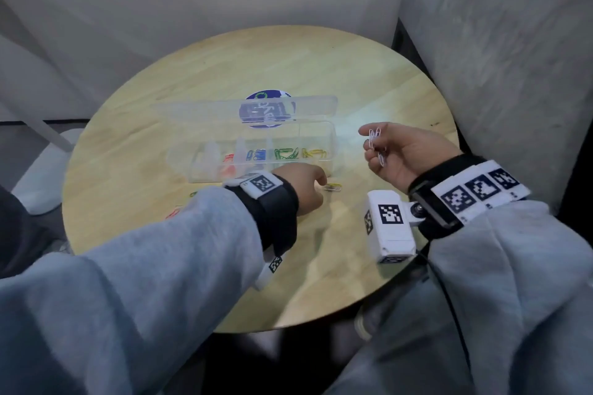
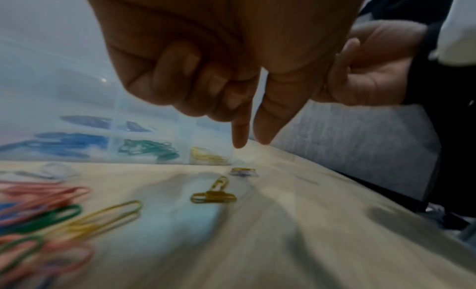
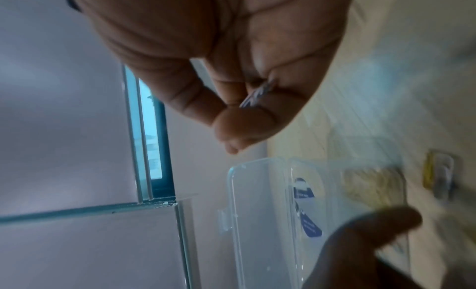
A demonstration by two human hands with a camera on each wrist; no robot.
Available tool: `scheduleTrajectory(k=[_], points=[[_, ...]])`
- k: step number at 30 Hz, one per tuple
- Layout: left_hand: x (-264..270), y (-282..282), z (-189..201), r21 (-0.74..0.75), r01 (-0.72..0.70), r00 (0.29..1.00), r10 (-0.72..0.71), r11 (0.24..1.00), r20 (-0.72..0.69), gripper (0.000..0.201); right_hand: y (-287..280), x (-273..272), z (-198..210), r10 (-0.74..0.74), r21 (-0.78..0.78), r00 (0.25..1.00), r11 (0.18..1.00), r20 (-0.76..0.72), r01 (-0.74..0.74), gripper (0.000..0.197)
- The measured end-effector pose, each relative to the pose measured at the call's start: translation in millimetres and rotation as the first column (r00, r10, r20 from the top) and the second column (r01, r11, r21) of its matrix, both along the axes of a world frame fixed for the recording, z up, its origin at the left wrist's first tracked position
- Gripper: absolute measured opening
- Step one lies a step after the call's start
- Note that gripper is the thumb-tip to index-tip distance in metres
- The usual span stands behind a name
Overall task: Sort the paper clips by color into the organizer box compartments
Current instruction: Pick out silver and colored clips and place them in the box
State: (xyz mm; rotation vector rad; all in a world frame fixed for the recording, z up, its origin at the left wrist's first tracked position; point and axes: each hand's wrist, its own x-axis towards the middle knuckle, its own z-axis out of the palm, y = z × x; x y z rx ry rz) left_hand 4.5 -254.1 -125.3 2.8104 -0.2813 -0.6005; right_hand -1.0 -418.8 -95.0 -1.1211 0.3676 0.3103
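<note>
My right hand [image 1: 402, 155] is raised beside the organizer box [image 1: 256, 151], fingers curled round a bunch of white clips [image 1: 375, 141]. My left hand [image 2: 231, 73] hovers empty, index and thumb extended, over loose yellow clips [image 2: 213, 195] (table-side, just before the box).

Blurred loose clips [image 2: 38, 222] at picture's edge

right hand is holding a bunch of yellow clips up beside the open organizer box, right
Not quite: the clips held in the right hand are white, not yellow, as the head view shows. It does hold them up beside the open organizer box.
</note>
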Motion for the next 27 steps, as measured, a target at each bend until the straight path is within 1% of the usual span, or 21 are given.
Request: scheduleTrajectory(k=[3, 6, 10, 14, 16, 18, 22, 27], points=[[4, -11, -9, 0.070, 0.039, 0.999, -0.041, 0.997, 0.023, 0.035, 2, 2, -4, -0.078, 0.116, 0.993, 0.989, -0.087, 0.088, 0.024], [8, -18, -14, 0.114, 0.054, 0.998, -0.058, 0.992, 0.032, 0.028, 1, 4, -3, -0.138, 0.158, 0.983, 0.975, -0.123, 0.157, 0.021], [7, -21, -17, 0.139, 0.056, 0.998, -0.058, 0.989, 0.013, 0.026, 1, 6, -1, -0.187, 0.182, 0.975, 0.961, -0.124, 0.208, 0.020], [11, -24, -22, 0.177, 0.086, 0.995, -0.094, 0.980, 0.033, 0.015, 3, 7, -2, -0.190, 0.149, 0.976, 0.967, -0.109, 0.205, 0.020], [12, -25, -23, 0.196, 0.110, 0.993, -0.115, 0.974, 0.012, 0.010, 3, 7, -2, -0.185, 0.124, 0.978, 0.973, -0.102, 0.197, 0.021], [12, -23, -23, 0.198, 0.112, 0.994, -0.113, 0.974, -0.003, 0.010, 4, 6, -2, -0.177, 0.106, 0.980, 0.977, -0.096, 0.187, 0.021], [10, -17, -24, 0.158, 0.054, 0.999, -0.054, 0.986, 0.001, 0.013, 5, 4, -1, -0.149, 0.102, 0.985, 0.982, -0.086, 0.158, 0.019], [10, -23, -20, 0.185, 0.086, 0.995, -0.074, 0.979, -0.069, 0.023, 9, 0, 0, -0.111, 0.111, 0.991, 0.987, -0.079, 0.119, 0.027]])
